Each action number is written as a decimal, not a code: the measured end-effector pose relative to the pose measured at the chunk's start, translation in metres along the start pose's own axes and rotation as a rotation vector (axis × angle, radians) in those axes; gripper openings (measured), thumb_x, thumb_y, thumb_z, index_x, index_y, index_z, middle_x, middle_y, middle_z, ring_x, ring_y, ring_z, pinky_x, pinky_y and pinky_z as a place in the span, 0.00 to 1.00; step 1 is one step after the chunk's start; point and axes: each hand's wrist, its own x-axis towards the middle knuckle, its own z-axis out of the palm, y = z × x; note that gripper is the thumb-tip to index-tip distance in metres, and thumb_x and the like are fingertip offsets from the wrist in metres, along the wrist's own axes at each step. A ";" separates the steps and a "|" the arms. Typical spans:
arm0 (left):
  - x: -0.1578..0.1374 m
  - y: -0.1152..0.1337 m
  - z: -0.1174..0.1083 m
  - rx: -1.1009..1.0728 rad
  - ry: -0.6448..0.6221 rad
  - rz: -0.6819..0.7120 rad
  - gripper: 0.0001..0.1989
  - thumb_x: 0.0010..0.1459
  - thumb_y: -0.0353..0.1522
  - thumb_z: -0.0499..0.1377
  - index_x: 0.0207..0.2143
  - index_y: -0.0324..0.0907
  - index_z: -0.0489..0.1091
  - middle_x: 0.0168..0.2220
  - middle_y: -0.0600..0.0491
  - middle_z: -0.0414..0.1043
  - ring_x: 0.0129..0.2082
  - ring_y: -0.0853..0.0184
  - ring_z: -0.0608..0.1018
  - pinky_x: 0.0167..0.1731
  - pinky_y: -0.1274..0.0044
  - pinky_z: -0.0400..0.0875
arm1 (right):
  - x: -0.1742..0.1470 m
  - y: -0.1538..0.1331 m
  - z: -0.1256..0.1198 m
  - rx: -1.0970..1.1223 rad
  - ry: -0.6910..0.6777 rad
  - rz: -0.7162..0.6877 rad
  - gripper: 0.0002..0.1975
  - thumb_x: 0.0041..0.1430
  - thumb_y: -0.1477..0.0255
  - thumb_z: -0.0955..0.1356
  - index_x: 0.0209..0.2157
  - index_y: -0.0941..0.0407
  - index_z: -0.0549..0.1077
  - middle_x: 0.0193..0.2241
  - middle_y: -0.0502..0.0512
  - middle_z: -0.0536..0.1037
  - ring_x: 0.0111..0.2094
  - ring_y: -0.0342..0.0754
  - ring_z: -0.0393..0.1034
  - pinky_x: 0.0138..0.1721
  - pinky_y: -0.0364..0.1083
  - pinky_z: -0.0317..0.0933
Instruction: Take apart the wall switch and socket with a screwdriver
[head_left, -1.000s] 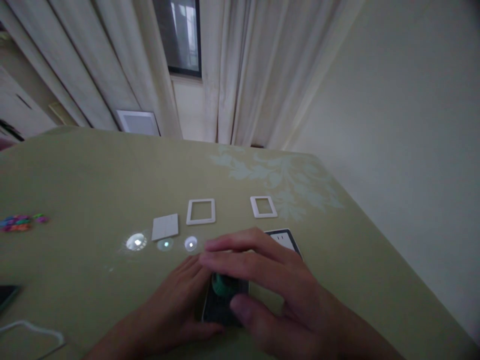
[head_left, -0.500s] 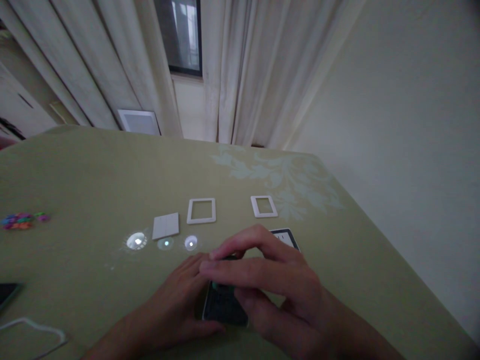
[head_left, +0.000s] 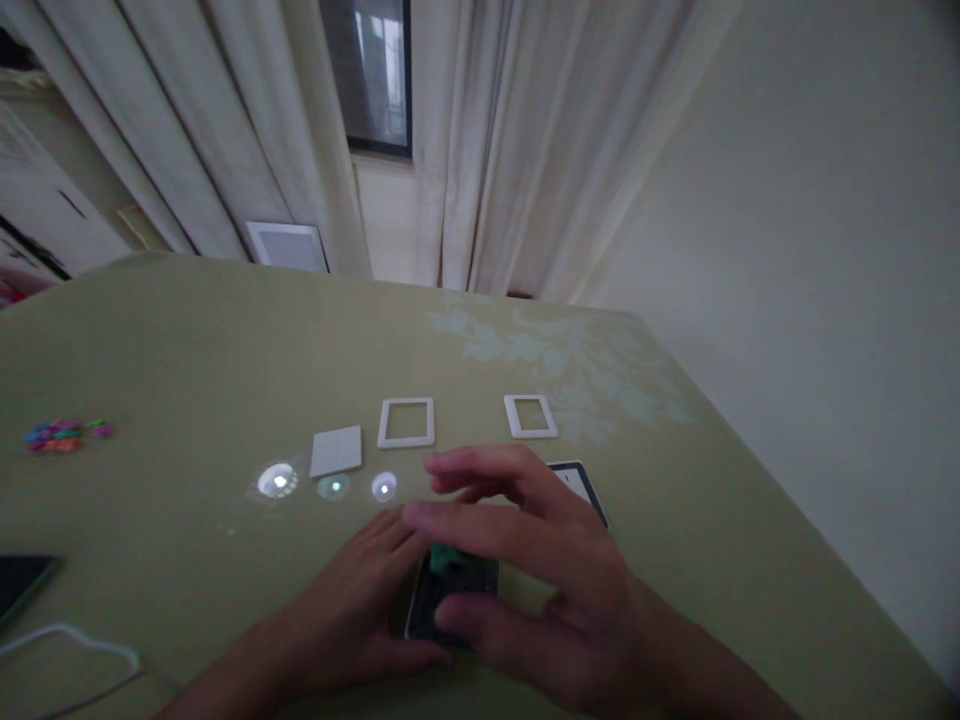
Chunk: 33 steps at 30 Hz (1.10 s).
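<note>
The right hand (head_left: pixel 555 580) is arching, thumb and fingers standing apart, over a green object (head_left: pixel 444 558) above a dark plate (head_left: pixel 429 605); the left hand (head_left: pixel 367 590) is lying along the plate's left side (its grip I cannot tell). Two white frames (head_left: pixel 382 424) are lying beyond.

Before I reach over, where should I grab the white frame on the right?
I'd pinch the white frame by its far rim, coming straight down from above. It looks flat on the table, its narrow sides around an open middle giving room to grip, and the right hand is on its near side.
</note>
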 end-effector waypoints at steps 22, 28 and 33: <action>0.001 0.008 -0.004 -0.194 -0.040 -0.062 0.44 0.53 0.33 0.76 0.67 0.56 0.58 0.65 0.47 0.67 0.63 0.48 0.73 0.63 0.56 0.71 | -0.006 0.001 -0.011 0.067 0.176 0.132 0.27 0.74 0.71 0.72 0.70 0.45 0.66 0.53 0.54 0.80 0.51 0.49 0.80 0.55 0.51 0.75; 0.003 0.006 -0.008 -0.243 -0.052 -0.137 0.40 0.50 0.34 0.76 0.62 0.51 0.63 0.59 0.48 0.69 0.59 0.49 0.74 0.59 0.59 0.72 | -0.017 -0.005 -0.027 0.062 0.281 0.209 0.26 0.74 0.70 0.72 0.68 0.42 0.68 0.50 0.53 0.80 0.43 0.48 0.79 0.43 0.48 0.77; 0.000 0.001 -0.007 -0.161 -0.044 -0.105 0.43 0.47 0.31 0.77 0.61 0.53 0.61 0.62 0.49 0.64 0.62 0.48 0.69 0.64 0.57 0.67 | -0.019 -0.002 -0.030 0.044 0.296 0.231 0.25 0.74 0.69 0.72 0.67 0.41 0.68 0.50 0.53 0.80 0.42 0.48 0.79 0.40 0.47 0.77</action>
